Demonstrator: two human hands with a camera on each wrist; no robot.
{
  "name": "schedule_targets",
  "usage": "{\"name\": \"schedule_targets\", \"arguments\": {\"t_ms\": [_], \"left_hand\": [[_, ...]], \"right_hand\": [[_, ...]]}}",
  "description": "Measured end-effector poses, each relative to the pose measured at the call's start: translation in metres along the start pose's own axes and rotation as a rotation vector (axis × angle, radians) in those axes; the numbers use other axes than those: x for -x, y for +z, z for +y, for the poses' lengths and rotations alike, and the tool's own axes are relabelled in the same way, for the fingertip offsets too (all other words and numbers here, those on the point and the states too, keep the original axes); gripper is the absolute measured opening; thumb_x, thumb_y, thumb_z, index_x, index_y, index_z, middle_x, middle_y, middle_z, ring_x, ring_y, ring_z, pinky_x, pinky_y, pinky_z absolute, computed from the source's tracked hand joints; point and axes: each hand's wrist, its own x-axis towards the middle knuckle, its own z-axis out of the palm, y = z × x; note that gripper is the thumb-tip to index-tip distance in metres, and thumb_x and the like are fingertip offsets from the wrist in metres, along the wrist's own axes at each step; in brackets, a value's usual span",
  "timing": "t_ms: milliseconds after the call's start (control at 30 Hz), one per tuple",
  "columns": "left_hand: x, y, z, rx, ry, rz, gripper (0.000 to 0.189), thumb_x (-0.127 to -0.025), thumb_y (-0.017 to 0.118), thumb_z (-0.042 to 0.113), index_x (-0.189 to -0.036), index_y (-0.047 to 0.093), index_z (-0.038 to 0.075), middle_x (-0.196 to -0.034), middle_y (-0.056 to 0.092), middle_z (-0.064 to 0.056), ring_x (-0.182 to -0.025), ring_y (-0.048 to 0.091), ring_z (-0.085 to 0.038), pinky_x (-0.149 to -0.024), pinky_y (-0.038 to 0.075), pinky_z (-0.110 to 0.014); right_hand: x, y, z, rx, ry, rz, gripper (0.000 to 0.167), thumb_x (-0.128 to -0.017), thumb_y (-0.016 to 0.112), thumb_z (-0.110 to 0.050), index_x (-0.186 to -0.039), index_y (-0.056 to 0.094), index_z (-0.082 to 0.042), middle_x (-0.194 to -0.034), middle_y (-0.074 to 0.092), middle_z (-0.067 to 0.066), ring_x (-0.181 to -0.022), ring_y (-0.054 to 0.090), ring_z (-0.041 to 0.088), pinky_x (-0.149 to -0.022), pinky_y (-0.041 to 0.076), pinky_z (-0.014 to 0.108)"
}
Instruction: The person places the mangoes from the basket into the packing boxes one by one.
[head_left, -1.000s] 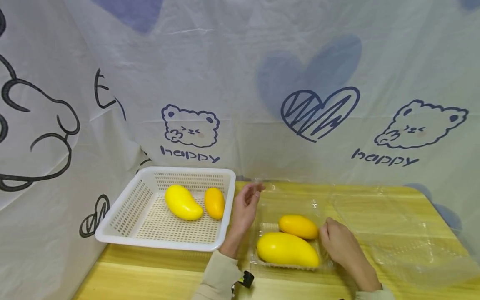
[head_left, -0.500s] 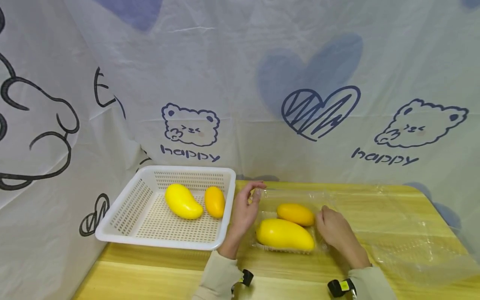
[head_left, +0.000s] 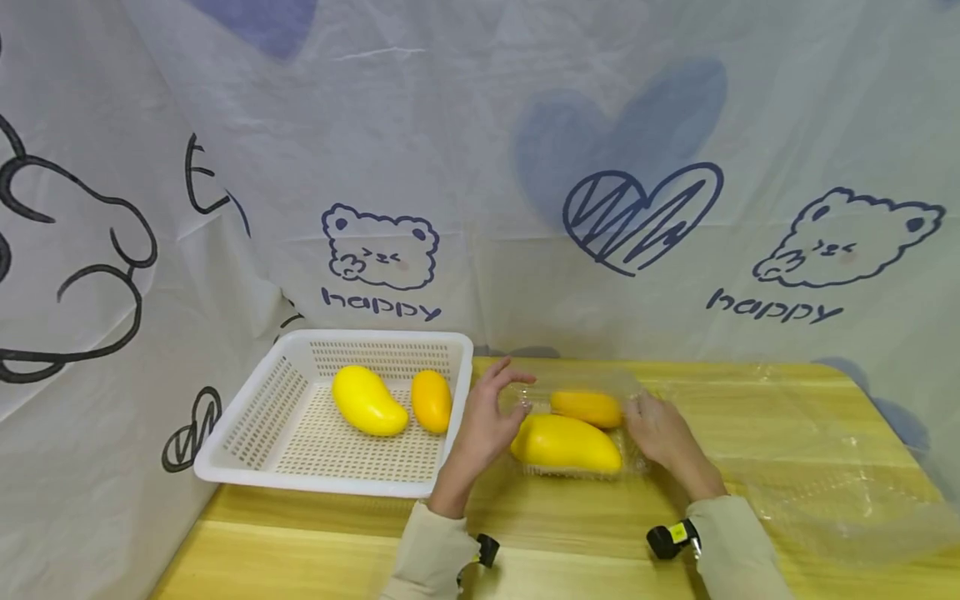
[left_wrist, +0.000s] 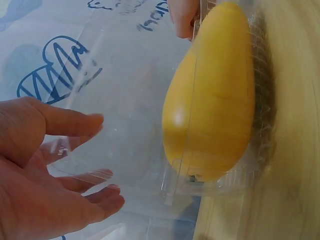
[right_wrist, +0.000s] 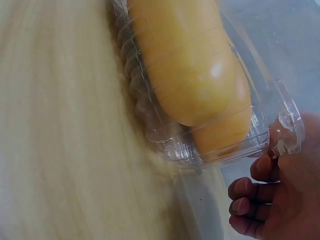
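Note:
A clear plastic clamshell box (right_wrist: 140, 95) holds a large yellow mango (head_left: 566, 443) and a smaller orange-yellow mango (head_left: 588, 408). Its see-through lid (left_wrist: 132, 115) is tilted over the fruit, not pressed down. My left hand (head_left: 483, 421) is at the lid's left corner; in the left wrist view its thumb and fingers are spread around that edge, fairly straight. On the other side, my right hand (head_left: 663, 433) pinches the box's tabbed rim between thumb and curled index finger, the other fingers tucked in, as the right wrist view shows.
At the left stands a white slotted basket (head_left: 315, 483) with a yellow mango (head_left: 367, 402) and a smaller orange one (head_left: 431, 402). Another clear plastic container (head_left: 855, 525) lies on the wooden table (head_left: 585, 558) at the right. A printed cloth (head_left: 495, 150) hangs behind.
The box with its two mangoes has shifted away from me, toward the cloth, with my right hand following. Its lid has come forward over the fruit. The left hand's fingers have spread.

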Motion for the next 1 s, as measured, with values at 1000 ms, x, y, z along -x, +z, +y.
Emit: {"name": "schedule_targets", "arguments": {"t_ms": [1000], "left_hand": [[0.024,-0.002,-0.009,-0.089,-0.042,-0.204,0.063,-0.087,0.075,-0.004,-0.145,0.050,-0.001,-0.163,0.023,-0.030,-0.144,0.032,-0.051,-0.113,0.033,-0.064]], "right_hand": [[0.010,-0.010,0.008,-0.240,0.036,-0.017,0.043,-0.113,0.032,-0.040,-0.110,0.052,-0.002,-0.087,0.058,0.009,-0.071,0.050,0.022,-0.062,0.042,0.035]]}}
